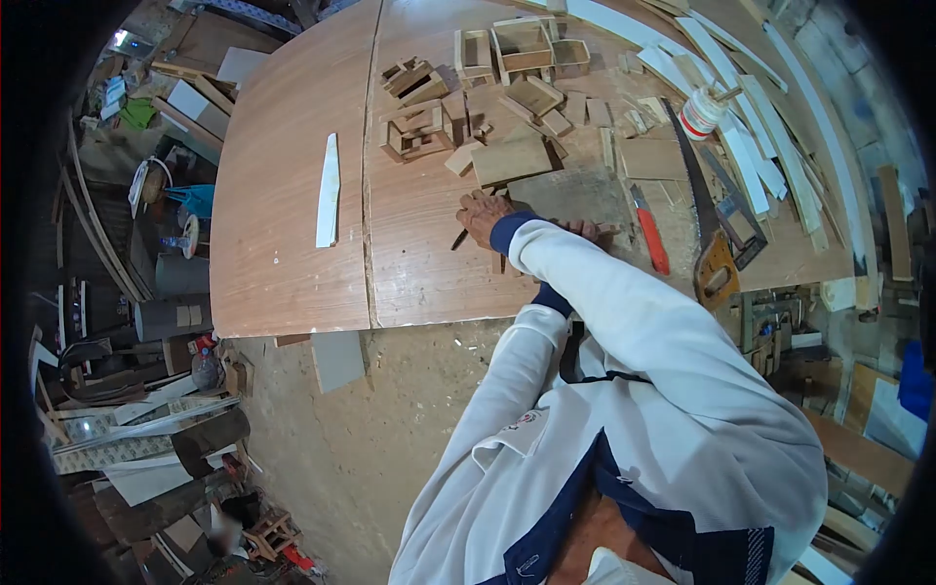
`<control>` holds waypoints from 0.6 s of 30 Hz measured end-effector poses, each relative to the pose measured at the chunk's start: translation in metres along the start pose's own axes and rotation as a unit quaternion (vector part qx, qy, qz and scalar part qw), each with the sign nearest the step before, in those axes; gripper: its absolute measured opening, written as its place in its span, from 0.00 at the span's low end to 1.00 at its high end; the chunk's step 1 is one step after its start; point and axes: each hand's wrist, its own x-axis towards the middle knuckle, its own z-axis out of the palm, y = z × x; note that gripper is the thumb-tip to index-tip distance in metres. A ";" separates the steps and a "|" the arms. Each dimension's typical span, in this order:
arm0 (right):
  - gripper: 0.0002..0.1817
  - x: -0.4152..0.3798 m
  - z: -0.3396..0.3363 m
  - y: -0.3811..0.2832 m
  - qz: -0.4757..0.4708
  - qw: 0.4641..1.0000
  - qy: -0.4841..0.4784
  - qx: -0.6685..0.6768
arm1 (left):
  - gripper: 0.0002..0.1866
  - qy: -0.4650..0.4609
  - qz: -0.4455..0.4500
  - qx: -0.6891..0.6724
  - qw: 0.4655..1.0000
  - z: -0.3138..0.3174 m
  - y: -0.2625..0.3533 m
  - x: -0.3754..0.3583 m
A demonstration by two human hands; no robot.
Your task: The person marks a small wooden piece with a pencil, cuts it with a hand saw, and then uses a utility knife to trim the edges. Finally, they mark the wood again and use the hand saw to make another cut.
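My right arm crosses over my left arm above the table. My right hand (pixel 485 216) is closed, its fingers curled round a dark slim tool (pixel 459 238), whose tip points down to the left. Under the right forearm, my left hand (pixel 583 228) shows only in part, beside a small dark wooden piece (pixel 607 230); its grip is hidden. Narrow wooden strips (pixel 498 262) stick out below the right wrist. Just beyond the hands lie a rectangular wooden block (pixel 512 161) and a grey board (pixel 585 193).
Small wooden frames (pixel 416 132) and open boxes (pixel 524 46) stand at the back. To the right are a red-handled tool (pixel 650 232), a handsaw (pixel 717 271), a square (pixel 743 232) and a glue pot (pixel 701 112). A white strip (pixel 329 190) lies left.
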 end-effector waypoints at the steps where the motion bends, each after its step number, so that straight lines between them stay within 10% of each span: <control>1: 0.11 0.003 0.001 0.000 -0.001 1.000 -0.025 -0.017 | 0.15 0.001 -0.003 0.001 1.000 -0.002 -0.002 0.000; 14: 0.11 0.013 0.003 0.017 -0.075 0.994 0.036 0.065 | 0.18 -0.010 0.044 0.137 0.990 -0.053 0.060 -0.021; 18: 0.12 0.001 -0.039 0.052 0.078 0.993 0.075 0.054 | 0.21 -0.010 0.053 0.172 0.984 -0.061 0.083 -0.022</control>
